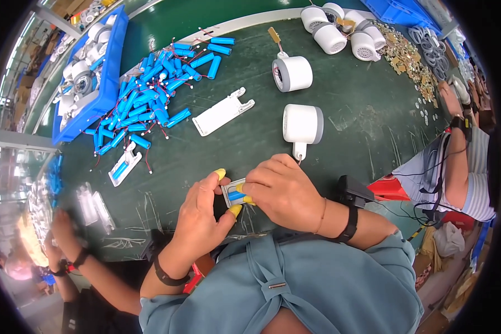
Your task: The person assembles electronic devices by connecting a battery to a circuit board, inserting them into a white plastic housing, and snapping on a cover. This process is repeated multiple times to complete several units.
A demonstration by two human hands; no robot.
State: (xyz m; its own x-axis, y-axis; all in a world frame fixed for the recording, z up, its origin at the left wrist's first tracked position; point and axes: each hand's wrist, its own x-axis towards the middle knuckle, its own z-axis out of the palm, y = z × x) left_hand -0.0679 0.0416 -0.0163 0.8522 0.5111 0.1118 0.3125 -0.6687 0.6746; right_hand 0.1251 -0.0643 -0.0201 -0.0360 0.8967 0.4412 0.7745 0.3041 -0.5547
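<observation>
A white plastic handle shell (226, 192) with a blue cylindrical battery (236, 196) in its hollow is in front of my body. My left hand (199, 214) is closed on the shell's left end, thumb below and fingertips above. Yellow covers sit on fingertips of both hands. From the right, my right hand (281, 192) is closed at the battery, its fingertips pressed on it and partly hiding the shell. Just beyond lies a white fan head (300, 123) with a grey ring, its short neck and a thin wire pointing toward my right hand.
Blue batteries (150, 97) with wires are heaped left of a flat white shell (220, 115). Another shell (125, 165) holds a battery. A blue crate (89, 119), another fan head (295, 73), grouped fan heads (339, 33) and small boards (409, 55) surround. Co-workers' arms (94, 273) flank both sides.
</observation>
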